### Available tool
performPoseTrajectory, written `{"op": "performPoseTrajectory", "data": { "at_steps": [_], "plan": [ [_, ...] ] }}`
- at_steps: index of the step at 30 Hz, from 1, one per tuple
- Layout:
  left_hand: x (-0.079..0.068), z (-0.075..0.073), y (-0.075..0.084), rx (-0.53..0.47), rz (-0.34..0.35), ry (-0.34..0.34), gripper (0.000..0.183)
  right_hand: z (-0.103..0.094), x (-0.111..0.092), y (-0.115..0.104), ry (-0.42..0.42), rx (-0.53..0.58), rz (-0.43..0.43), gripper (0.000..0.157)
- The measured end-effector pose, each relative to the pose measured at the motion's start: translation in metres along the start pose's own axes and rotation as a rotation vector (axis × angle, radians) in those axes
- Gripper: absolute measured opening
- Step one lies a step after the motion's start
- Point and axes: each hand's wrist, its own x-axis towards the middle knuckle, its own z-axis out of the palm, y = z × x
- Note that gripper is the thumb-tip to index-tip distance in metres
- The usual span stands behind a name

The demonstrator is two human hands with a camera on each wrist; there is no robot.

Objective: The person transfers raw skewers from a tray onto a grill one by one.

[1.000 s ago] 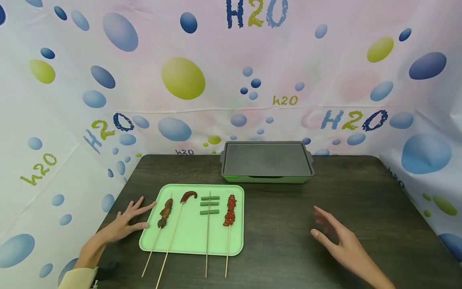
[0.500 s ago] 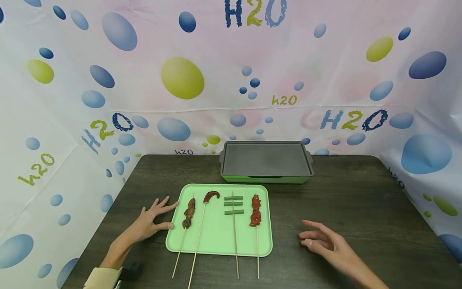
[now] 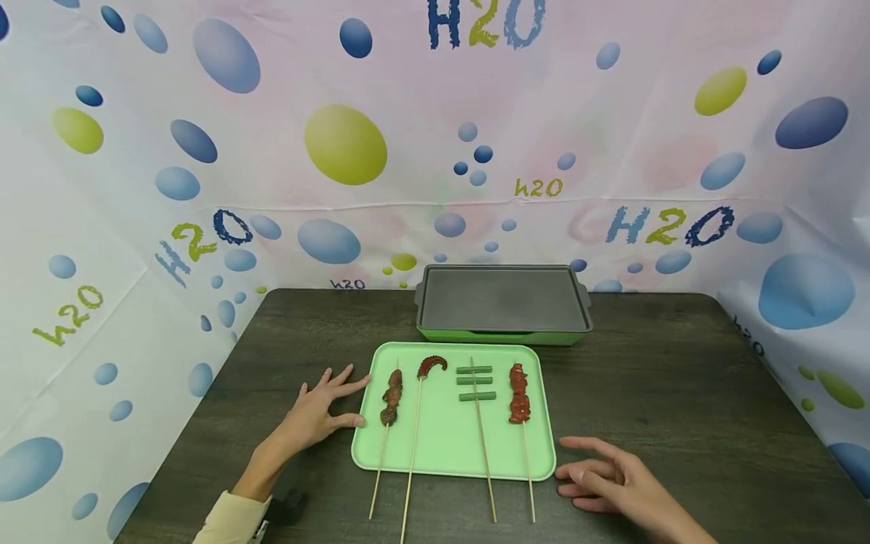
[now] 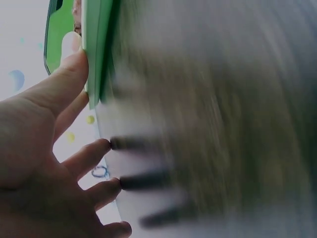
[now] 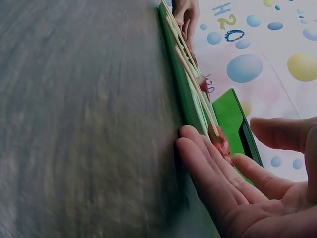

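Note:
A light green tray (image 3: pixel 445 449) lies on the dark table, bearing several skewers whose sticks overhang its near edge. From left to right come a brown meat skewer (image 3: pixel 392 397), a curled tentacle skewer (image 3: pixel 431 366), a green-bean-like vegetable skewer (image 3: pixel 476 381) and a red meat skewer (image 3: pixel 519 393). My left hand (image 3: pixel 313 415) spreads its fingers at the tray's left edge; its thumb rests on the rim in the left wrist view. Beside the tray's lower right corner is my right hand (image 3: pixel 612 480), fingers loosely bent and fingertips right at the rim.
A green griddle (image 3: pixel 503 302) with a flat dark grey top stands behind the tray at the back of the table (image 3: pixel 680 378). A white backdrop (image 3: pixel 408 91) printed with blue and yellow-green ovals rises behind and beside the table.
The tray with its skewers has slid right, toward the table's middle, with my left hand following at its edge. My right hand has come lower and slightly left, to the tray's right edge.

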Motion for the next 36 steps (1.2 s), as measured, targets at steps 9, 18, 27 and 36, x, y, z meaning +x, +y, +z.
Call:
{"op": "performPoseTrajectory", "data": {
  "at_steps": [9, 18, 27, 36],
  "plan": [
    [0.01, 0.015, 0.019, 0.016, -0.004, 0.0, 0.079, 0.006, -0.002, 0.007, -0.01, 0.091, 0.048, 0.043],
    [0.022, 0.029, 0.04, 0.024, -0.001, -0.003, 0.078, 0.007, -0.001, 0.014, 0.104, 0.095, 0.06, 0.047],
    [0.027, 0.035, 0.052, 0.02, -0.019, -0.014, 0.076, 0.0, -0.007, 0.016, 0.169, 0.11, 0.079, 0.047],
    [0.034, 0.03, 0.048, -0.012, -0.013, -0.032, 0.08, -0.003, -0.005, 0.019, 0.162, 0.128, 0.04, 0.045]
  ]
}}
